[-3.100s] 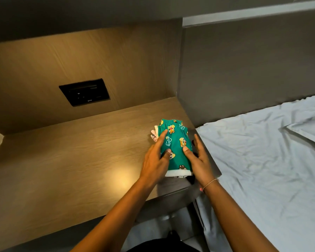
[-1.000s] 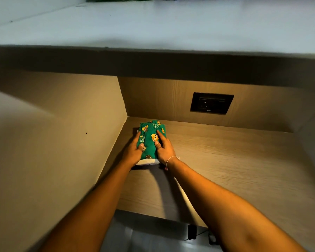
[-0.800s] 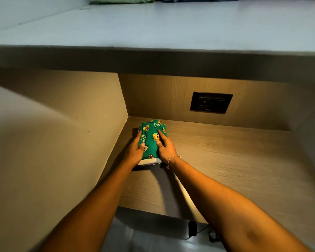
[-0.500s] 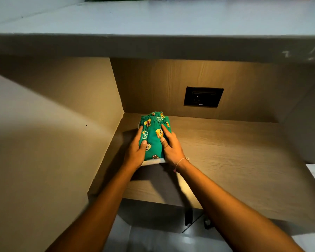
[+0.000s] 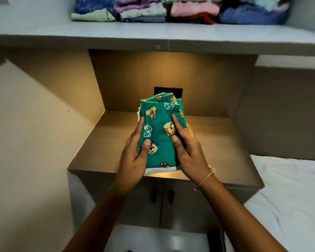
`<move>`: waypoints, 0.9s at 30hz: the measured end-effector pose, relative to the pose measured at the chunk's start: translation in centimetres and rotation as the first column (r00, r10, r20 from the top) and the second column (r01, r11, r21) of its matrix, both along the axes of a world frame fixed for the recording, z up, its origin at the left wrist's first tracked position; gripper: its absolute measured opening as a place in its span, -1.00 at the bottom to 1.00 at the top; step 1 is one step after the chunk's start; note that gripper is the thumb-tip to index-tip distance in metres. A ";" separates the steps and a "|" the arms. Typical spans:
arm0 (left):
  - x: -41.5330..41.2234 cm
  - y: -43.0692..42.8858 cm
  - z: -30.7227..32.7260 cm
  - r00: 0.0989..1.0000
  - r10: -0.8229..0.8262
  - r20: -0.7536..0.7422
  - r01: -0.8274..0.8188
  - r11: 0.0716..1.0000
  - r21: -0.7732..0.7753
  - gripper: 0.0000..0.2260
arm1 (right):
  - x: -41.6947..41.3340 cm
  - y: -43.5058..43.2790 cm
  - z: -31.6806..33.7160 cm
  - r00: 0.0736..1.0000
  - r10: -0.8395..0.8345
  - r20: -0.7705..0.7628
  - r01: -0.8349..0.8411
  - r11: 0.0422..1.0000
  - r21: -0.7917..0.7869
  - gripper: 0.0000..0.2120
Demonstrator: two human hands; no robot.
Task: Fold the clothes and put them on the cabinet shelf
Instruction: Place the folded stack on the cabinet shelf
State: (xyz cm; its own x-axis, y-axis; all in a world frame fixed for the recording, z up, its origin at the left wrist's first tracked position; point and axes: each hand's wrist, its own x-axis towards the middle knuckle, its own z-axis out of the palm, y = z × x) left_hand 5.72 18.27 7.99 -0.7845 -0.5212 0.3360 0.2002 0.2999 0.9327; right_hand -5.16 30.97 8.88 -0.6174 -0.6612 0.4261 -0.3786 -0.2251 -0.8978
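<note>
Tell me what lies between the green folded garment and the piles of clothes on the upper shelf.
In the head view, between the green folded garment and the piles of clothes, only the lit wooden back panel and the upper shelf.

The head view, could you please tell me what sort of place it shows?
Most likely a bedroom: a bed with a white sheet at right, a built-in wooden cabinet, and folded clothes stacked on the shelf above.

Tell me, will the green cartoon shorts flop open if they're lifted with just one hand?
Probably. The green shorts are soft folded cloth with loose layers at the top. The left hand and right hand both clamp the sides. They look light.
</note>
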 end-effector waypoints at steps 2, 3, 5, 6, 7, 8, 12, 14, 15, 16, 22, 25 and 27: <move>0.7 3.0 1.8 0.997 -0.040 -0.065 0.038 0.999 -0.036 -0.50 | 0.9 3.5 2.0 1.000 -0.003 -0.022 0.002 0.999 -0.050 -0.54; 0.9 4.3 2.8 0.993 -0.066 -0.095 0.060 0.996 -0.061 -0.50 | 1.3 5.1 3.0 0.999 -0.018 -0.044 0.014 0.997 -0.071 -0.54; 1.1 6.5 5.1 0.983 -0.120 -0.139 0.107 0.990 -0.095 -0.51 | 1.8 8.1 5.5 0.993 -0.058 -0.105 0.047 0.993 -0.106 -0.53; 1.1 7.4 6.3 0.976 -0.146 -0.160 0.132 0.987 -0.097 -0.50 | 1.9 9.3 6.7 0.990 -0.071 -0.126 0.056 0.991 -0.122 -0.54; 1.0 8.4 7.6 0.966 -0.174 -0.189 0.158 0.982 -0.099 -0.50 | 2.0 10.6 8.2 0.985 -0.087 -0.150 0.065 0.988 -0.141 -0.54; 0.9 9.3 8.9 0.954 -0.205 -0.220 0.186 0.977 -0.103 -0.50 | 2.0 11.8 9.6 0.978 -0.107 -0.181 0.079 0.985 -0.154 -0.53; -1.1 11.7 14.3 0.902 -0.291 -0.318 0.251 0.955 -0.160 -0.50 | 1.5 15.2 15.4 0.923 -0.228 -0.311 0.180 0.968 -0.176 -0.53; -2.9 12.3 17.3 0.887 -0.308 -0.343 0.254 0.948 -0.194 -0.50 | 0.4 16.1 18.6 0.888 -0.280 -0.366 0.226 0.957 -0.183 -0.52; -4.1 12.4 19.0 0.881 -0.314 -0.353 0.258 0.946 -0.196 -0.50 | -0.4 16.4 20.4 0.873 -0.298 -0.386 0.247 0.953 -0.176 -0.52; -5.4 12.3 20.5 0.881 -0.315 -0.354 0.262 0.946 -0.188 -0.50 | -1.3 16.5 22.1 0.874 -0.305 -0.378 0.262 0.951 -0.161 -0.52; -15.3 9.7 28.6 0.945 -0.312 -0.099 0.285 0.932 -0.222 -0.46 | -9.1 14.8 29.8 0.940 -0.341 -0.008 0.340 0.939 -0.047 -0.57; -20.4 8.3 29.8 0.952 -0.296 0.083 0.307 0.923 -0.233 -0.48 | -13.8 12.8 30.6 0.899 -0.438 0.021 0.435 0.897 0.079 -0.57; -23.0 7.9 29.6 0.944 -0.279 0.175 0.317 0.911 -0.262 -0.53 | -16.8 11.4 30.4 0.853 -0.519 -0.060 0.521 0.836 0.172 -0.56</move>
